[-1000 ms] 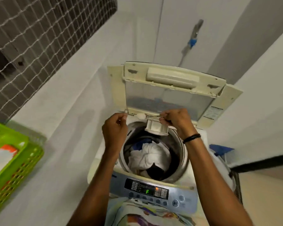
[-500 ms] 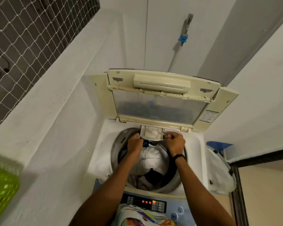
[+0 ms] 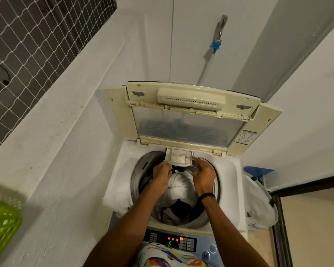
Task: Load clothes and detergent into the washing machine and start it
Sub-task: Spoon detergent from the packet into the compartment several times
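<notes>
The cream and white top-loading washing machine [image 3: 230, 170] stands with its clear-paned lid [image 3: 189, 128] raised upright against the wall. At the back rim of the grey steel drum [image 3: 137, 182], the small white plastic detergent drawer [image 3: 178, 158] sticks out over the opening, with something white lying in it. The left hand [image 3: 162, 175] grips the drawer's front left corner with curled fingers. The right hand [image 3: 204, 176], a black band [image 3: 206, 195] on its wrist, curls its fingers round the front right corner. Below the hands the drum holds a white cloth bundle [image 3: 178, 185] and a dark garment [image 3: 180, 207]. The blue control panel [image 3: 206, 249] shows a green "F". A green plastic basket [image 3: 2, 226] sits at the left edge.
</notes>
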The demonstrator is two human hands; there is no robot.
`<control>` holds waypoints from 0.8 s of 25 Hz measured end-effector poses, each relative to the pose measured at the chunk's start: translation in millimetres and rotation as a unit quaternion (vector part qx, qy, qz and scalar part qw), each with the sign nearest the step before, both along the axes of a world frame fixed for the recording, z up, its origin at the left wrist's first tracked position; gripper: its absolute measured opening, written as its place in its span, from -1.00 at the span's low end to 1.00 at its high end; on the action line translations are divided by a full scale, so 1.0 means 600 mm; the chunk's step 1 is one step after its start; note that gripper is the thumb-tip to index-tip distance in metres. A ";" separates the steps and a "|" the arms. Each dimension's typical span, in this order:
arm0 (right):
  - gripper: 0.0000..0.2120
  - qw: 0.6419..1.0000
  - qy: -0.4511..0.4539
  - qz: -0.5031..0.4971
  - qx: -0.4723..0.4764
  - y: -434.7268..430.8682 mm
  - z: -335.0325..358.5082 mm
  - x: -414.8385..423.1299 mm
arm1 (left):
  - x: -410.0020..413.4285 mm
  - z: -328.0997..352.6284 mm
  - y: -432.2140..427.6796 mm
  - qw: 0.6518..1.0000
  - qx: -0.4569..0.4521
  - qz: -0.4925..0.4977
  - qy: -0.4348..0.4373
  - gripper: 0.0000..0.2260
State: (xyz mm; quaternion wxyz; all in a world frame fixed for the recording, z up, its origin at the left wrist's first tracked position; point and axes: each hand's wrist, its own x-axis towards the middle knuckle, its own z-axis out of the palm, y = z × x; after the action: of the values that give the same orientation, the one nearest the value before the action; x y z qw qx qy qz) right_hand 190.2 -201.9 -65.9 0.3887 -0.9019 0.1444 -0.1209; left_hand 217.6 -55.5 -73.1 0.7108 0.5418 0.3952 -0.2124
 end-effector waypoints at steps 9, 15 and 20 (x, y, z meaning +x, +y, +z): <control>-0.84 0.838 0.120 -0.120 0.519 0.050 0.112 0.010 | -0.032 0.161 0.095 0.976 0.130 0.017 -0.171 -0.73; -0.74 0.770 0.139 0.049 0.620 0.169 0.223 -0.007 | -0.146 0.317 0.198 0.928 0.187 0.137 -0.291 -0.78; -0.81 0.747 0.202 0.194 0.603 0.285 0.329 -0.054 | -0.278 0.412 0.288 0.864 0.243 0.251 -0.361 -0.80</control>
State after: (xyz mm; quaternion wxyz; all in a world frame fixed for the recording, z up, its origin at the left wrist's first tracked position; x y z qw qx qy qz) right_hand 158.0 -31.0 131.5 0.8283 -0.4922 0.0844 0.2541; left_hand 50.6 117.5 173.8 0.6787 0.6190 0.2722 0.2867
